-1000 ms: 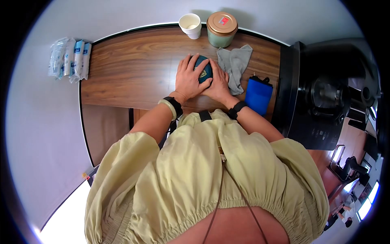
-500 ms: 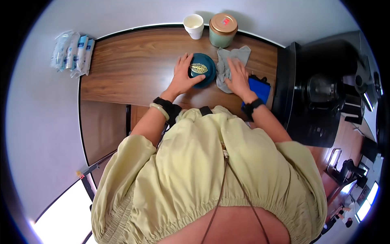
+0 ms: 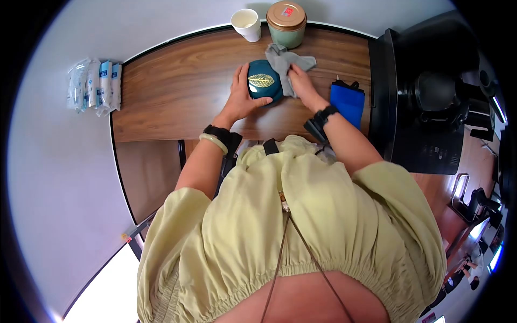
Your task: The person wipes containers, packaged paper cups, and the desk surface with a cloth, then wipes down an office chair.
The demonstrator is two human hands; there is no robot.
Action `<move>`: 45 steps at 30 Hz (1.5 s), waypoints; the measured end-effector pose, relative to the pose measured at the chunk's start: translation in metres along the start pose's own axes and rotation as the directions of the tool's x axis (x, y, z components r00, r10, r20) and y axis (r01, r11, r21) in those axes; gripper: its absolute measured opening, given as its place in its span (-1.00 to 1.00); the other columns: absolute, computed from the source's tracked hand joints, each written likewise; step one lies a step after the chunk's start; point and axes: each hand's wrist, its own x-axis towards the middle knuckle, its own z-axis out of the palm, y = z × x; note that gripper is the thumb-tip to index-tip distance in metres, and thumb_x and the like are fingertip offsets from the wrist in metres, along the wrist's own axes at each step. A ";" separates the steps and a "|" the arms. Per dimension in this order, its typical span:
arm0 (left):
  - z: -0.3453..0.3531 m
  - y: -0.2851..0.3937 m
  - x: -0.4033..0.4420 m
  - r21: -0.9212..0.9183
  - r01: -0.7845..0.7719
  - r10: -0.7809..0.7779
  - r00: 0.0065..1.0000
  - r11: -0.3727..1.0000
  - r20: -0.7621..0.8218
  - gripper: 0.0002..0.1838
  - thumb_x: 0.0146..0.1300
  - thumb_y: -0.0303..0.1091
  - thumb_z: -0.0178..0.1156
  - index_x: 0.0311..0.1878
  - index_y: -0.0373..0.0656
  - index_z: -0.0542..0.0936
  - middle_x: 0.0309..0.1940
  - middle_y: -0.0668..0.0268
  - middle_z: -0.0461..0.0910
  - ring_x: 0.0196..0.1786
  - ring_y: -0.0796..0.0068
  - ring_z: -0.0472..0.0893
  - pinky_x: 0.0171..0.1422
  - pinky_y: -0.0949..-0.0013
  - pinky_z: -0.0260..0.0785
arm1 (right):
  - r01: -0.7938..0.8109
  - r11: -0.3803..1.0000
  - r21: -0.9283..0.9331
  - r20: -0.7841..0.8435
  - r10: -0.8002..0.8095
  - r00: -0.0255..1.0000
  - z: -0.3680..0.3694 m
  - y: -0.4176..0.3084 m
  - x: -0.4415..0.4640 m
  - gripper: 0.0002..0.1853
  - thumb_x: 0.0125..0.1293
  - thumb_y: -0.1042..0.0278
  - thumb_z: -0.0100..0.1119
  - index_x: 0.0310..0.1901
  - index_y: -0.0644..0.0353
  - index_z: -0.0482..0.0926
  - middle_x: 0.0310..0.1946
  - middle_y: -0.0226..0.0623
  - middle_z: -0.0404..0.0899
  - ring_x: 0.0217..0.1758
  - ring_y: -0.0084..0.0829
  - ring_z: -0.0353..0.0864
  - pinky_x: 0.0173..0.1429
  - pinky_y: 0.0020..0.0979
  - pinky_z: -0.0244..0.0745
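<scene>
A round, glossy dark teal container with a gold leaf design (image 3: pixel 262 81) is on the wooden tabletop in front of me. My left hand (image 3: pixel 240 97) grips it, fingers along its left side and thumb across its near edge. Bunched in my right hand (image 3: pixel 305 86) is a grey cloth (image 3: pixel 281 60), which meets the container's right side. Part of the cloth fans out beyond my fingers, and the fingertips are partly hidden in it.
At the back edge stand a white paper cup (image 3: pixel 246 26) and a green jar with a copper-coloured lid (image 3: pixel 286 24). A blue pouch (image 3: pixel 347 103) lies to the right, beside a black machine (image 3: pixel 425 102). Plastic-wrapped packs (image 3: pixel 96 86) are at the far left.
My right hand has taken hold of the grey cloth and brought it left against the teal container. The container now shows more of its leaf side, still in my left hand.
</scene>
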 end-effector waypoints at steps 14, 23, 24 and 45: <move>0.002 0.047 0.001 -0.035 0.510 -0.508 0.860 0.860 0.045 0.31 -0.18 0.06 0.58 0.49 -0.25 -0.06 0.39 -0.31 0.01 0.39 -0.33 0.20 0.43 -0.07 0.19 | -0.290 0.937 -0.194 0.060 0.307 0.950 -0.014 -0.026 -0.067 -0.19 -0.02 0.40 0.42 0.27 0.32 0.21 0.17 0.09 0.47 0.24 -0.05 0.49 0.25 -0.27 0.43; -0.041 0.043 0.033 0.488 -0.321 0.150 0.922 0.812 0.357 0.25 -0.31 -0.52 0.56 0.52 0.21 0.09 0.49 0.10 0.09 0.42 -0.05 0.29 0.34 0.03 0.40 | -0.088 0.966 -0.243 0.160 0.130 0.979 -0.022 -0.012 -0.022 -0.16 -0.15 0.48 0.41 0.31 0.24 0.39 0.11 -0.07 0.58 0.22 -0.19 0.54 0.27 -0.33 0.42; -0.040 0.042 0.034 0.522 -0.315 0.142 0.928 0.793 0.344 0.24 -0.30 -0.44 0.58 0.52 0.16 0.10 0.47 0.06 0.14 0.38 -0.06 0.35 0.30 0.03 0.42 | -0.154 0.969 -0.193 0.140 0.183 0.973 -0.020 -0.018 -0.023 -0.17 -0.13 0.48 0.39 0.32 0.25 0.37 0.13 -0.07 0.57 0.23 -0.19 0.53 0.27 -0.34 0.42; -0.029 0.067 0.024 0.705 -0.081 -0.053 0.985 0.705 0.167 -0.08 -0.13 0.07 0.51 0.27 -0.21 0.40 0.08 -0.03 0.54 -0.07 -0.06 0.66 -0.03 0.09 0.56 | -0.692 0.650 0.313 0.512 0.498 0.700 0.032 -0.046 -0.083 -0.56 0.24 0.41 0.18 0.16 0.32 0.46 0.06 -0.16 0.58 0.04 -0.24 0.63 -0.12 -0.28 0.59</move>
